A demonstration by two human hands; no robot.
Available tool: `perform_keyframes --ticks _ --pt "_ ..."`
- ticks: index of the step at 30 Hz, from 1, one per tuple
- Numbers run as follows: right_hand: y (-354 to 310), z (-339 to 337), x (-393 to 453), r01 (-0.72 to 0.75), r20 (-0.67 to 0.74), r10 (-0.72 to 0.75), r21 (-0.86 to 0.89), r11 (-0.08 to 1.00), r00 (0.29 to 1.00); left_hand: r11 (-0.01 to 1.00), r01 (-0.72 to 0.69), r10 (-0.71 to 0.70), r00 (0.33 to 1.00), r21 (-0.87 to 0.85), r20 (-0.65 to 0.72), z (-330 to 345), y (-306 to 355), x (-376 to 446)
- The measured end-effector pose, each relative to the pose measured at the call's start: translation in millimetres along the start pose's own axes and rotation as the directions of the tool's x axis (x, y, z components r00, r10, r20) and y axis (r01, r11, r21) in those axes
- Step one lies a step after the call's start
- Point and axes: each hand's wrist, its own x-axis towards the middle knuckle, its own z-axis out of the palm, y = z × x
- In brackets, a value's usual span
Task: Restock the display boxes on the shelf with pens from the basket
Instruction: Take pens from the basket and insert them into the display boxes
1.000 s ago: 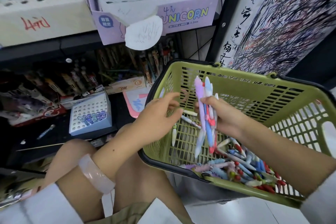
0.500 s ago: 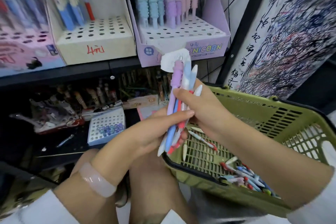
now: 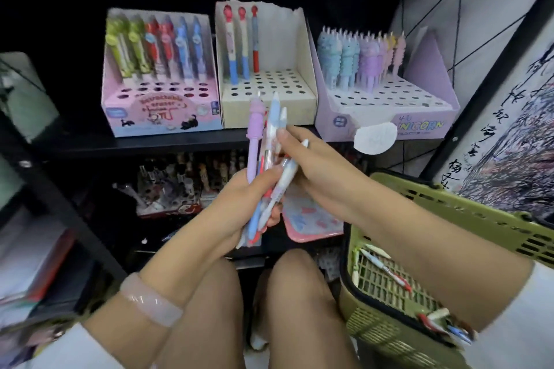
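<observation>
Pastel plastic pens (image 3: 263, 171), a mixed bunch, sit gripped in my left hand (image 3: 239, 204); my right hand (image 3: 311, 168) pinches one white pen. Sorting step; next, match it to the half-empty cardboard display box (image 3: 266, 99) above the green plastic basket (image 3: 449, 213).

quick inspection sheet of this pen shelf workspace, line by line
surface: black shelf carrying three display boxes side by side
job's things: pink box with one back row of pens; beige box with three pens, most holes bare; purple unicorn box filled only at the back; green basket with loose pens in it
clutter: lower shelf stock, blurred
grip: left hand holds a bundle of pens; right hand pinches one white pen in that bundle
cables: nothing seen
surroundings: scribbled test paper on the right; white label on the unicorn box
</observation>
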Motion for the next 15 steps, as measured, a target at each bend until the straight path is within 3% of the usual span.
perform_keyframes --ticks 2,3,4,5,7,8,10,15 --pt "-3 7 7 0.110 -0.086 -0.129 -0.194 0.975 0.988 0.999 -0.022 0.021 0.999 -0.025 -0.035 -14 6 1" --pt "-4 10 9 0.230 -0.093 -0.283 -0.370 0.900 0.955 0.999 -0.031 0.029 0.998 -0.035 -0.056 -21 11 1" --pt "-4 10 10 0.370 -0.036 -0.470 -0.564 0.738 0.882 0.998 -0.042 0.039 0.996 -0.043 -0.077 -28 15 1" --pt "-3 9 11 0.481 0.092 -0.619 -0.721 0.499 0.780 0.997 -0.054 0.049 0.994 -0.052 -0.096 -35 20 1" --pt "2 11 15 0.566 0.408 -0.702 -0.824 -0.008 0.584 0.995 -0.071 0.063 0.991 -0.068 -0.115 -46 27 -1" --pt "3 14 19 0.570 0.506 -0.683 -0.807 -0.158 0.527 0.995 -0.073 0.064 0.991 -0.075 -0.117 -49 30 -2" --pt "1 22 28 0.590 0.594 -0.654 -0.761 -0.269 0.469 0.993 -0.077 0.065 0.989 -0.085 -0.129 -52 32 -3" --pt "-9 30 48 0.642 0.690 -0.599 -0.682 -0.351 0.406 0.993 -0.109 0.100 0.975 -0.037 -0.199 -65 36 -5"
